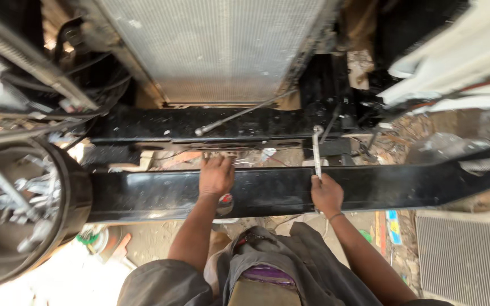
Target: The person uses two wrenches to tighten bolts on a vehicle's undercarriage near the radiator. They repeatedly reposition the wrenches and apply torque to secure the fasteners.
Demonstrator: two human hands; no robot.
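Grey-trousered knees (267, 277) below, left hand (216, 175) flat on black beam (143, 192), right hand (326, 194) grip closed around wrench (316, 152).

Your one head cam looks steeply down from close above at the black crossbeam (290, 190) w/ radiator (216, 48) beyond.

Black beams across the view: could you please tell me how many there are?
2. The near black beam runs across under both hands; the left hand rests on it and the right hand holds a wrench. The far black beam lies beyond. Others may be hidden.
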